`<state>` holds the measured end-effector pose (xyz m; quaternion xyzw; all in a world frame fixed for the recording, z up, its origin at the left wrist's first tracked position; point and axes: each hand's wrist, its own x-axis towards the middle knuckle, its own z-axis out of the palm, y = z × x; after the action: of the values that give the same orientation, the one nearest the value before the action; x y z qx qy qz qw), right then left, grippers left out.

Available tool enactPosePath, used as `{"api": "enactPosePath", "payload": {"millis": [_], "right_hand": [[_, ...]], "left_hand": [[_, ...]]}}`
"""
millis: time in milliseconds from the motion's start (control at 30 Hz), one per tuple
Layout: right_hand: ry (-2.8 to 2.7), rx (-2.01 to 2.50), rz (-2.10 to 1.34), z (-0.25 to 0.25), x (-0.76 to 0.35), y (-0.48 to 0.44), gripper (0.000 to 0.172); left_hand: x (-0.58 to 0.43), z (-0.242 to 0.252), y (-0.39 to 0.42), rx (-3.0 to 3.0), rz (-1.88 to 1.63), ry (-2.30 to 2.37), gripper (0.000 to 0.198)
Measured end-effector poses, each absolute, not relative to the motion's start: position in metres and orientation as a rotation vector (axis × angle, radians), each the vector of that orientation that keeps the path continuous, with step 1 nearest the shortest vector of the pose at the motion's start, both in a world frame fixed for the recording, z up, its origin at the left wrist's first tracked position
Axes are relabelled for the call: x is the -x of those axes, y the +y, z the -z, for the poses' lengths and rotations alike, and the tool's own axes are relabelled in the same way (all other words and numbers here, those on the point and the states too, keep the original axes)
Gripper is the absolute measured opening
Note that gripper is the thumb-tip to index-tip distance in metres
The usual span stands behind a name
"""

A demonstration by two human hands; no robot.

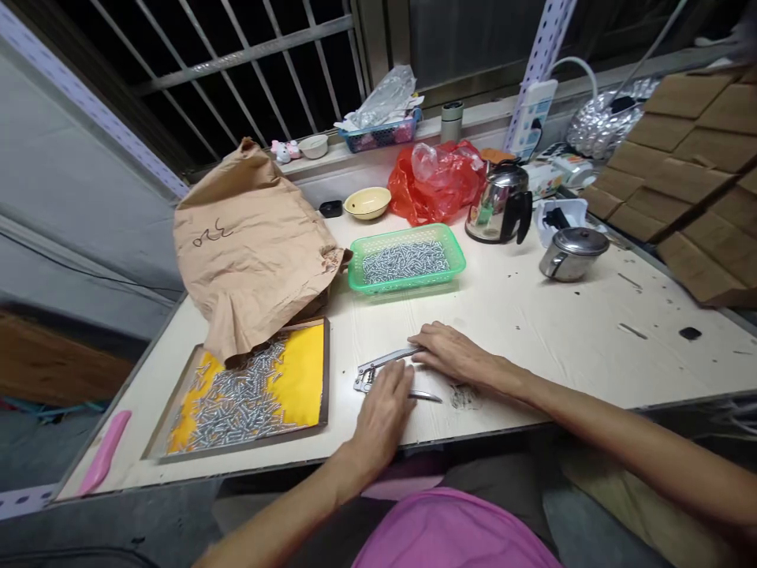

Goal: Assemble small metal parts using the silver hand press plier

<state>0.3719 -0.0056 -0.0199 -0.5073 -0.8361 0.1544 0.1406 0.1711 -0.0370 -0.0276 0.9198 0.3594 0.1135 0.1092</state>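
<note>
A metal plier-like hand tool (378, 371) lies on the pale table (561, 315) near its front edge. My left hand (384, 410) rests flat over the tool's lower handle, fingers stretched out. My right hand (449, 353) lies on the upper handle, fingers extended toward the tool's head. A yellow-lined flat tray (301, 371) with a heap of small silver metal parts (236, 402) sits to the left. A green plastic basket (453, 252) holding more silver parts stands behind the hands.
A crumpled brown paper sack (248, 244) overhangs the tray. Behind are a yellow bowl (367, 203), red plastic bag (438, 185), steel kettle (500, 203) and small lidded pot (571, 254). Cardboard sheets (698, 173) lie at right; a pink tool (103, 454) at the left edge.
</note>
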Motion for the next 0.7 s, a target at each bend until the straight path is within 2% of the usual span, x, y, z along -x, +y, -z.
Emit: {"api": "enactPosePath", "payload": {"millis": [67,300,400,567,700], "right_hand": [[-2.401,1.558,-0.42,0.025,-0.374,0.004,0.018],[-2.415,1.745,-0.194,0.015,-0.357,0.026,0.013],[-2.571,1.446,-0.17,0.005,-0.326,0.013,0.014],[-2.749,0.837,-0.361,0.012,-0.28,-0.015,0.006],[-2.725,0.635,-0.381,0.026,-0.268,-0.015,0.007]], "left_hand": [[-0.174,0.031,-0.056,-2.704,-0.343,0.986,0.039],[-0.181,0.028,-0.073,-2.553,-0.381,0.971,0.039],[-0.178,0.024,-0.075,-2.517,-0.404,0.921,0.041],[-0.152,0.014,-0.102,-2.531,-0.534,0.78,0.024],[-0.099,0.004,-0.102,-2.582,-0.715,1.063,0.021]]}}
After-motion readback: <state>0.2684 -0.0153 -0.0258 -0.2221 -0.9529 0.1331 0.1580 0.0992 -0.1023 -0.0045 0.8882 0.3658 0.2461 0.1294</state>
